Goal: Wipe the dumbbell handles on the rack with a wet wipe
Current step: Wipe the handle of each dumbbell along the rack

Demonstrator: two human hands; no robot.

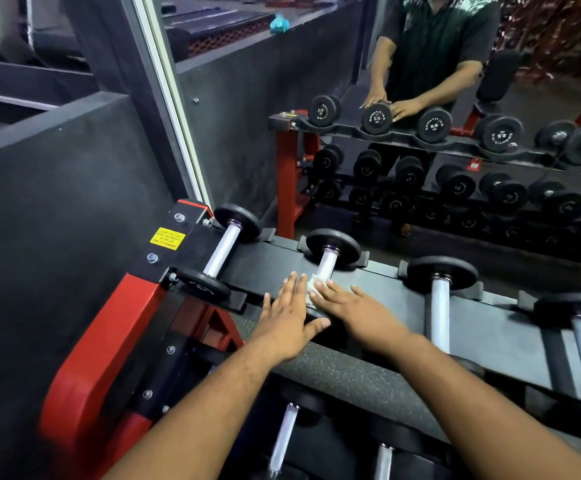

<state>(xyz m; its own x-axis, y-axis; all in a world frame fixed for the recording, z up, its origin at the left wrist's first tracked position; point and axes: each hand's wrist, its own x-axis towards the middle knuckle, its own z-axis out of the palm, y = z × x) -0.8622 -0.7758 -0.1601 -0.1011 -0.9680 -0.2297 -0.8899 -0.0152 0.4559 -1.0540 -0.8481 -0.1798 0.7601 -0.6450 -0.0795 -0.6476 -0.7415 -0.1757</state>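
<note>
Both our hands lie on the rack's [275, 268] top tier: left hand [287, 320] flat, fingers straight; right hand [346, 304] pressing the wet wipe [313, 284] against the second dumbbell's handle [328, 265]. Beside the first dumbbell [221, 251], a yellow sticker [167, 238] carries print too small to read.

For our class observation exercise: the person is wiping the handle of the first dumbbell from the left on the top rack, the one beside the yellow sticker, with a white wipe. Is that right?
Not quite. The head view shows the white wipe on the second dumbbell's handle from the left, under the right hand. The first dumbbell beside the yellow sticker is untouched.
</note>
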